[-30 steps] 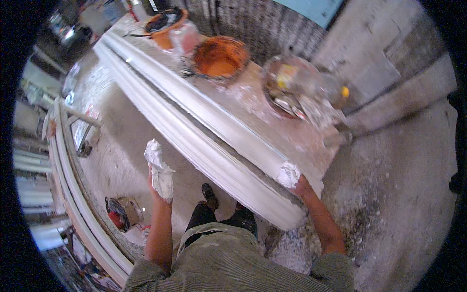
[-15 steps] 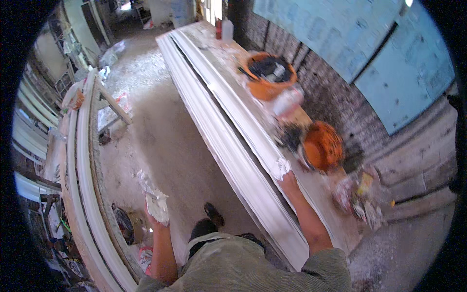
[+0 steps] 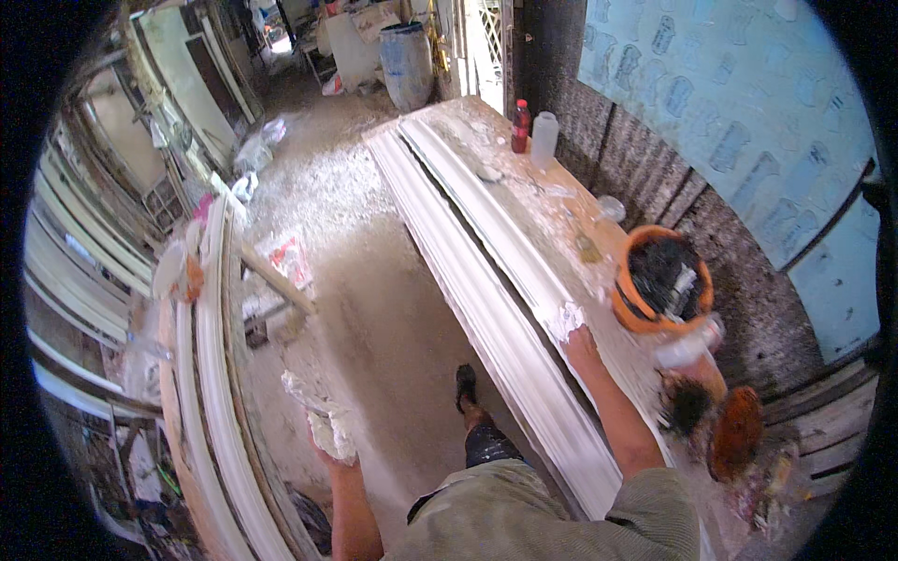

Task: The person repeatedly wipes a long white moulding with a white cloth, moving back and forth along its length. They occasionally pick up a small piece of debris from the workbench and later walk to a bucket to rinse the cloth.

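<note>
Our right hand [image 3: 572,338] presses flat, open, plaster-caked, on the white moulding [image 3: 486,280] at centre frame. Our left hand [image 3: 329,438], lower left, grips a wad of wet plaster [image 3: 318,416]. We'd judge even pressure w/ long strokes works best. Orange bucket [image 3: 662,280] at right on the worktop [image 3: 561,201] holds dark tools & scraps.

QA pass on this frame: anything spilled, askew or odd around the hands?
White plaster is spattered over the bench top and scattered on the floor. The left hand holds a clump of wet plaster; the right hand, coated white, presses on the long white moulding. The orange bucket is caked.
</note>
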### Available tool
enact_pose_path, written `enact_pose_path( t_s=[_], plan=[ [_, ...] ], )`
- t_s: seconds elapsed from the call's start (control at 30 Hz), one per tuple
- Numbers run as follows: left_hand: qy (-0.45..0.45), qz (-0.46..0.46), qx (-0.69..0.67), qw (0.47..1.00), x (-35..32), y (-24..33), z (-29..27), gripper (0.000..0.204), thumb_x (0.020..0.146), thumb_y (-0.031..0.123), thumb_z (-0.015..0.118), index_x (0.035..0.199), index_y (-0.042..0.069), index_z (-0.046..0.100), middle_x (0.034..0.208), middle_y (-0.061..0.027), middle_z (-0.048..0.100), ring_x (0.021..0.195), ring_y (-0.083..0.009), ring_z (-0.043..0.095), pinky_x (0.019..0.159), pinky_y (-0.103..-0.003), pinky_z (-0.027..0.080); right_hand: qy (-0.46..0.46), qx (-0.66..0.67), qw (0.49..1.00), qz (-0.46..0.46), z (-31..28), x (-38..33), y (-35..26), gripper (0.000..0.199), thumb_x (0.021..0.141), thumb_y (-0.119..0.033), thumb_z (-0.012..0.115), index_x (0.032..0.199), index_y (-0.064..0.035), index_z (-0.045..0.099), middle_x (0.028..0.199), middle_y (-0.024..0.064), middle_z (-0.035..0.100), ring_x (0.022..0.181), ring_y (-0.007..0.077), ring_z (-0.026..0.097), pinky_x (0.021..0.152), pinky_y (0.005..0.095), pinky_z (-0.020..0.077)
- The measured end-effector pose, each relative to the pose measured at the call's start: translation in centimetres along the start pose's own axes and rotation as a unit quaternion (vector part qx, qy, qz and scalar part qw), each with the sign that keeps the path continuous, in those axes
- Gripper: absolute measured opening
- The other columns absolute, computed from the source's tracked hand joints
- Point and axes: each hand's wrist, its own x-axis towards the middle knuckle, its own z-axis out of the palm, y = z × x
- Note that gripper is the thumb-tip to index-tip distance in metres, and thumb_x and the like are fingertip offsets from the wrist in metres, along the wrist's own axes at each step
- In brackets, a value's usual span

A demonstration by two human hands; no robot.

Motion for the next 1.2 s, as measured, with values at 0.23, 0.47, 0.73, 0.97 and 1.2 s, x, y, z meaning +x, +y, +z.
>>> enact_pose_path(
  t_s=[0.23, 0.47, 0.73, 0.97, 1.2],
  plan=[
    [-0.037, -0.016, 0.064, 0.997, 23.6, 0.0, 7.2, 0.042, 0.094, 0.036, 0.046, 0.124, 0.008, 0.053, 0.115, -0.0126, 0.061, 0.099, -0.0278, 0.061, 0.085, -0.042, 0.052, -0.023, 0.037, 0.999, 0.021, 2.6, 22.8, -10.6, 0.027, 0.079, -0.019, 0.064, 0.096, 0.0025, 0.063, 0.103, 0.0269, 0.057, 0.104, 0.0427, 0.053, 0.091, 0.0489, 0.0447],
    [-0.033, -0.024, 0.066, 0.997, 41.3, -1.6, 12.6, 0.042, 0.094, 0.036, 0.046, 0.125, 0.009, 0.053, 0.116, -0.0121, 0.061, 0.099, -0.0280, 0.061, 0.085, -0.043, 0.052, 0.000, 0.057, 0.998, -0.032, 6.0, 42.7, -17.6, 0.025, 0.079, -0.018, 0.064, 0.092, 0.0042, 0.061, 0.098, 0.0274, 0.058, 0.099, 0.0420, 0.054, 0.087, 0.0506, 0.0441],
    [-0.049, -0.096, 0.138, 0.985, 66.5, -7.1, 14.4, 0.040, 0.096, 0.033, 0.044, 0.127, 0.008, 0.051, 0.115, -0.0113, 0.060, 0.098, -0.0279, 0.060, 0.086, -0.042, 0.050, 0.142, 0.632, 0.733, 0.208, 9.6, 69.2, -27.5, 0.040, 0.078, -0.009, 0.064, 0.113, 0.0036, 0.049, 0.089, 0.0102, 0.056, 0.073, 0.0185, 0.054, 0.062, 0.0303, 0.0445],
    [-0.019, -0.138, 0.135, 0.981, 85.6, -15.7, 21.6, 0.038, 0.097, 0.029, 0.046, 0.126, 0.005, 0.051, 0.112, -0.0079, 0.060, 0.097, -0.0240, 0.058, 0.085, -0.037, 0.049, 0.247, 0.491, 0.802, 0.234, 9.9, 86.3, -36.6, 0.024, 0.080, -0.010, 0.061, 0.098, 0.0056, 0.056, 0.081, 0.0110, 0.057, 0.070, 0.0179, 0.054, 0.059, 0.0328, 0.0427],
    [0.036, -0.242, 0.204, 0.948, 93.4, -24.4, 29.4, 0.037, 0.095, 0.026, 0.053, 0.125, 0.005, 0.051, 0.109, -0.0040, 0.059, 0.095, -0.0169, 0.058, 0.083, -0.031, 0.049, 0.279, 0.278, 0.894, 0.213, 16.4, 91.2, -38.0, 0.022, 0.077, -0.013, 0.065, 0.083, 0.0050, 0.055, 0.087, 0.0165, 0.059, 0.071, 0.0240, 0.058, 0.064, 0.0367, 0.0459]
  ],
)
